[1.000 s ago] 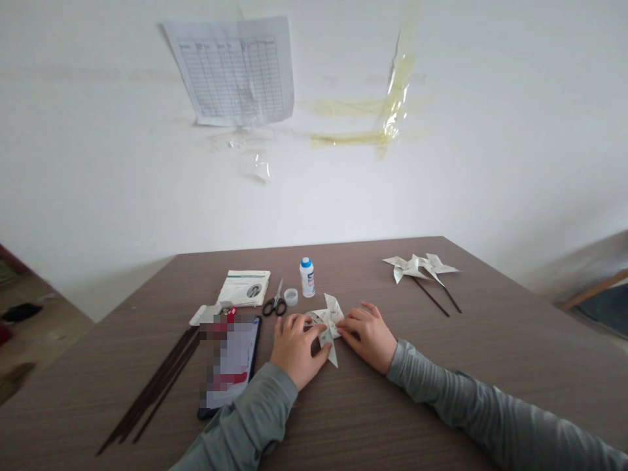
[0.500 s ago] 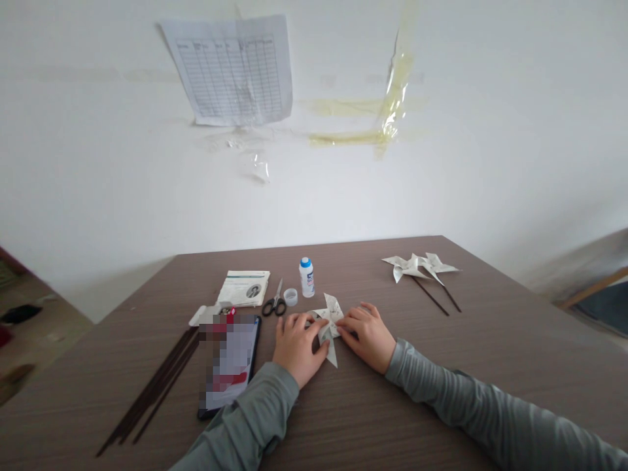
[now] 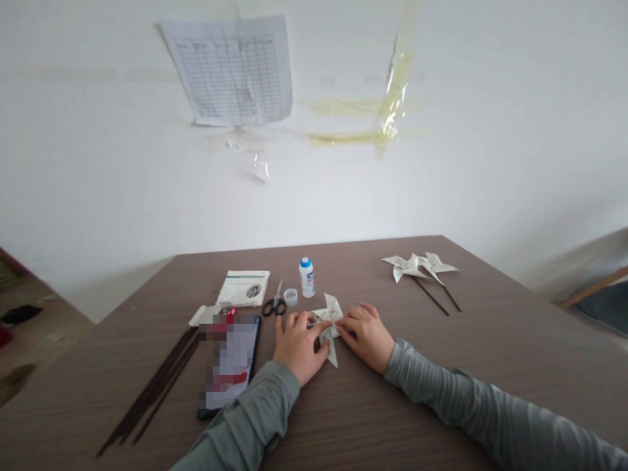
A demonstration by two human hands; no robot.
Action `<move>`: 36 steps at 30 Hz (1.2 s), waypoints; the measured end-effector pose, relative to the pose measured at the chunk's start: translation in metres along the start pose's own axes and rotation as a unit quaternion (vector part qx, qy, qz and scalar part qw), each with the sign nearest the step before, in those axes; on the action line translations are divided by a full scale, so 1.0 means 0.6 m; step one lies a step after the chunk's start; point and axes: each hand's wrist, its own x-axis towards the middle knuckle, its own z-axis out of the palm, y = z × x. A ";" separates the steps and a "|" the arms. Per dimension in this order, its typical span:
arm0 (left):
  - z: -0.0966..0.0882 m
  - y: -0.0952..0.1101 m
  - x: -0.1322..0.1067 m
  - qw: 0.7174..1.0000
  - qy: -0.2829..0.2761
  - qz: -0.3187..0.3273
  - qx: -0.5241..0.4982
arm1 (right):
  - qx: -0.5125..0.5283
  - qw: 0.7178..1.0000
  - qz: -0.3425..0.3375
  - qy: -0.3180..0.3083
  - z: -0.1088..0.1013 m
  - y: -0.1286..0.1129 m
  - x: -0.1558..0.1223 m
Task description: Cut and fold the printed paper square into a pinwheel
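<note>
A white printed paper pinwheel [image 3: 330, 322] lies flat on the brown wooden table [image 3: 441, 366] right in front of me. My left hand [image 3: 296, 345] rests on its left side, fingers pressing the folded paper down. My right hand [image 3: 366, 335] presses its right side, fingertips pinched at the paper's centre. Both sleeves are grey.
A glue bottle [image 3: 307, 277], a small tape roll [image 3: 291, 296], black scissors [image 3: 275, 303] and a stack of printed paper [image 3: 245, 287] lie behind my hands. A phone [image 3: 229, 361] and several dark sticks [image 3: 156, 386] are left. Two finished pinwheels on sticks [image 3: 422, 268] lie far right.
Both hands stay on the pinwheel; my left fingers have shifted slightly over the paper. Nothing else has moved.
</note>
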 end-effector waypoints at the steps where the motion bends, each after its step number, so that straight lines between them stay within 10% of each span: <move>1: 0.000 0.000 0.000 1.000 0.001 0.000 -0.001 | 0.002 1.000 0.001 0.001 0.000 0.001 -0.001; 36: 0.002 -0.008 0.005 0.999 0.020 -0.026 -0.008 | 0.027 0.999 0.013 -0.025 -0.022 0.010 -0.004</move>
